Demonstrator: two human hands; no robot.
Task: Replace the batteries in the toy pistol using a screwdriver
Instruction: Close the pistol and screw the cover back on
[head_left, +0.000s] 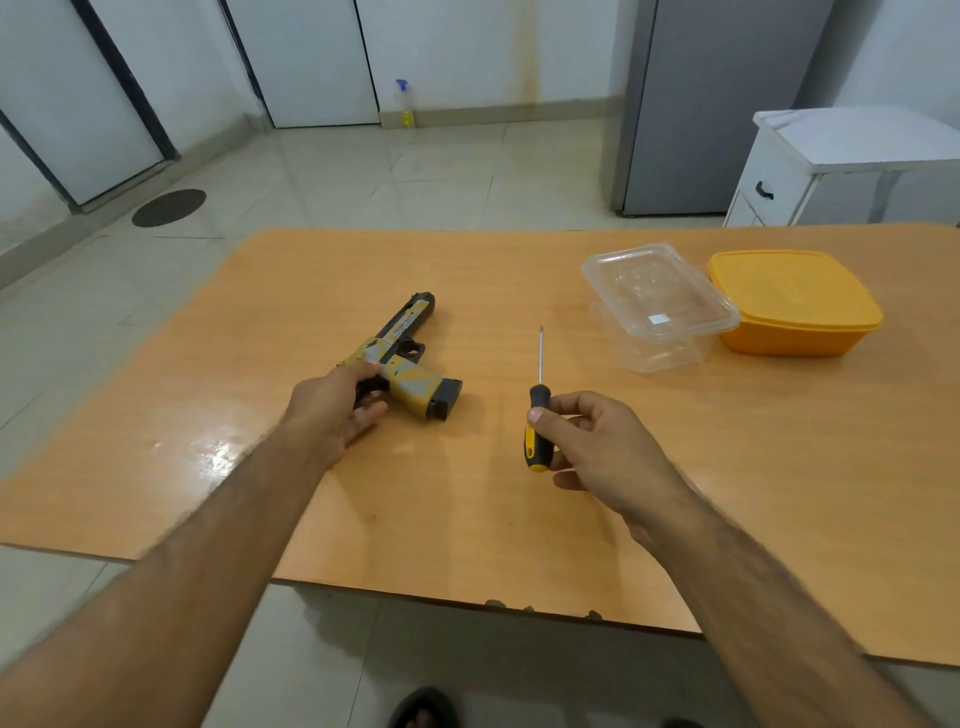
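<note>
A yellow, grey and black toy pistol (408, 358) lies on its side on the orange-brown table (467, 519), barrel pointing away from me. My left hand (335, 408) rests on its rear end, thumb on top and fingers stretched along the table beside the grip. My right hand (597, 444) holds the black and yellow handle of a screwdriver (538, 415) between thumb and fingers. The thin shaft points away from me, just above the table.
A clear plastic container with a lid (657, 306) and an orange lidded box (792, 301) stand at the table's right rear. Beyond are a tiled floor, a grey fridge (711, 104), a white cabinet (831, 161) and a spray bottle (405, 106).
</note>
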